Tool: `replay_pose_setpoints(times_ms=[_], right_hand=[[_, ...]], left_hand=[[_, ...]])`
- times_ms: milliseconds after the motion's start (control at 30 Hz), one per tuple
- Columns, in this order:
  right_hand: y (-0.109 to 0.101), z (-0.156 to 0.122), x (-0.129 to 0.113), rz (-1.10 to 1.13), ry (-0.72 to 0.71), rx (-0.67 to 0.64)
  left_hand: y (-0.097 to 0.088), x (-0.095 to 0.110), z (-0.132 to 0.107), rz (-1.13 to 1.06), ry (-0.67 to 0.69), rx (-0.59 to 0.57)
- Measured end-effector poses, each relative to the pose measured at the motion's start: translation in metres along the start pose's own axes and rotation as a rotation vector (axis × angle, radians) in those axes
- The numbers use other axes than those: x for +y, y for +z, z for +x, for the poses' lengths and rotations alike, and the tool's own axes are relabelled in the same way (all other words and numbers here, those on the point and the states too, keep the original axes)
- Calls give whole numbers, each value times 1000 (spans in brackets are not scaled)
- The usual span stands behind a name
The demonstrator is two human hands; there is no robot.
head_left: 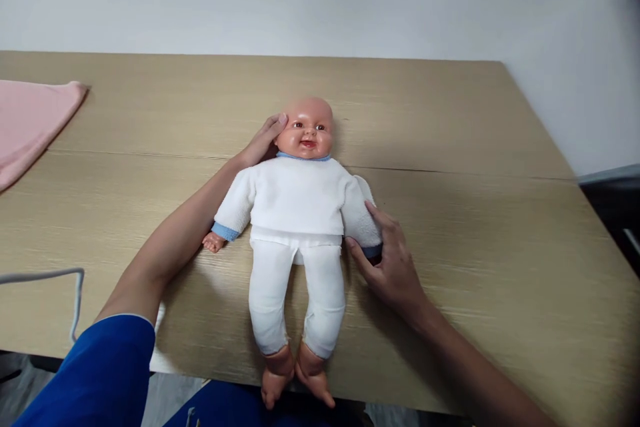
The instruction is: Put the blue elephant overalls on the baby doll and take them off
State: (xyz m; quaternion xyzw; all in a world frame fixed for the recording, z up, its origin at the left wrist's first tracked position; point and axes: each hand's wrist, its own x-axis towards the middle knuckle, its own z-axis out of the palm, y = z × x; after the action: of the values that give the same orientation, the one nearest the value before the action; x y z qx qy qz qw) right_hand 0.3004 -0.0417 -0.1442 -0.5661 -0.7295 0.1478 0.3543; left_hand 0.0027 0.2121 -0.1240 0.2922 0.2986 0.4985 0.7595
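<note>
A baby doll (297, 203) in a white fleece top with blue cuffs and collar, and white trousers, lies on its back on the wooden table. Its bare feet reach past the near edge. My left hand (266, 140) cups the side of the doll's head, its thumb by the temple and the other fingers hidden behind. Around the sleeve at the right, just above the blue cuff, my right hand (393, 260) is closed with thumb and fingers on either side. The doll's hand on that side is hidden by mine.
A pink cloth (35, 123) lies at the table's far left. Nearer, a grey-white cable (45, 275) bends over the left front of the table (500, 240). Behind stands a pale wall (320, 0). A dark object (615, 207) is beyond the right edge.
</note>
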Motion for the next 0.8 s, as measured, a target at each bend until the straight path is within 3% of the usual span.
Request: replay_pose_setpoints(times_ms=[333,800], right_hand=[[-1,1,-1,-2,-2,-14],[-3,1,0,-13,-7,-44]], left_hand=[[7,-1,-4,150,136,61],[12,3,-9,200,89,63]])
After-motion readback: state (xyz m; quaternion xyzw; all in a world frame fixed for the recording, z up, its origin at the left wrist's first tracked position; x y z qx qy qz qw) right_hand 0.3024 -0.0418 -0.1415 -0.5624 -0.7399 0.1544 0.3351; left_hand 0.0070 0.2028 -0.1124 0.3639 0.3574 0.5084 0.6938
